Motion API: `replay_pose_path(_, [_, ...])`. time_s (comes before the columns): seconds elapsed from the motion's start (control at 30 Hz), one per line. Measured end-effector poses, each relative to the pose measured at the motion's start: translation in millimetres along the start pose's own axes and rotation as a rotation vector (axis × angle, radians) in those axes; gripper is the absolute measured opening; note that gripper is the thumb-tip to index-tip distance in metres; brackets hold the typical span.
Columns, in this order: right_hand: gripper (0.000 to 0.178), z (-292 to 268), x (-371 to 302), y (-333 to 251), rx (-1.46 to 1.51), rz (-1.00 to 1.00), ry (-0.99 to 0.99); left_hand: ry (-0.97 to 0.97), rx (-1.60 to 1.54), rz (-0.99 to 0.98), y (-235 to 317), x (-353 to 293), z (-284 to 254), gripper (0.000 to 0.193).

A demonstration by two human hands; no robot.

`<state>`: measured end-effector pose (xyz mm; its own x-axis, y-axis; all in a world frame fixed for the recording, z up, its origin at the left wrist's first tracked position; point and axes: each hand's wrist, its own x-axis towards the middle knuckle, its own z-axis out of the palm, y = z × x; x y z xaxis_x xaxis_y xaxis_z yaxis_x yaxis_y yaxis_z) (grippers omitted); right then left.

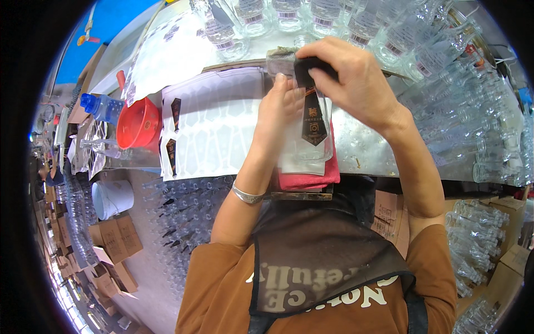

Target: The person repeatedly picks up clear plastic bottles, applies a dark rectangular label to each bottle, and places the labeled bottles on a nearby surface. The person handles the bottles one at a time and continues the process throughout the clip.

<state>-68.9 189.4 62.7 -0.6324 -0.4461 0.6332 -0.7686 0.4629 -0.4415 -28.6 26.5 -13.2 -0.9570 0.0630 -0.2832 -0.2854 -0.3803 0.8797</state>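
Observation:
A clear glass bottle (pixel 327 149) lies in front of me on a white pad over a folded red cloth (pixel 309 181), its base toward me. A black tie-shaped label (pixel 314 119) with gold print is on its upper side. My right hand (pixel 359 75) is closed round a black pad-like tool (pixel 311 68), pressing it at the top end of the label. Slightly blurred, my left hand (pixel 275 106) lies along the bottle's left side, thumb up and fingers at the glass. A sheet of labels (pixel 214 119), with two black ones showing, spreads to the left.
Several glass bottles with printed backs (pixel 287 16) stand along the far edge. More bottles (pixel 445 117) crowd the right. At left are a red bowl (pixel 136 125) and a blue-capped plastic bottle (pixel 105 108). Below stand a white bucket (pixel 113 199), cardboard boxes (pixel 114 236) and rows of bottles (pixel 189 217).

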Motion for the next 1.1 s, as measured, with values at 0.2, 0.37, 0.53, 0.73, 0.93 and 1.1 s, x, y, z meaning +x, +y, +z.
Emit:
replay_pose_path(0.2, [0.026, 6, -21, -20, -0.084, -0.174, -0.043, 0.084, 0.038, 0.066, 1, -14, -9, 0.072])
replay_pose_path(0.37, [0.026, -1, -57, -56, 0.317, 0.011, -0.356, 0.11, 0.064, 0.11, -2, -19, -32, 0.073])
replay_pose_path(0.53, [0.023, -1, -21, 4, -0.022, 0.048, 0.131, 0.099, 0.096, 0.14, 1, -22, -22, 0.069])
replay_pose_path(0.73, [0.024, -9, -80, -46, 0.469, 0.097, -0.262, 0.156, 0.146, 0.166, 1, -31, -44, 0.064])
replay_pose_path(0.93, [0.023, -1, -48, 4, 0.306, 0.306, 0.071, 0.132, 0.201, 0.225, 6, -34, -26, 0.058])
replay_pose_path(1.1, [0.029, -14, -118, -37, 0.468, 0.213, -0.126, 0.162, 0.388, 0.341, -9, -45, -42, 0.054])
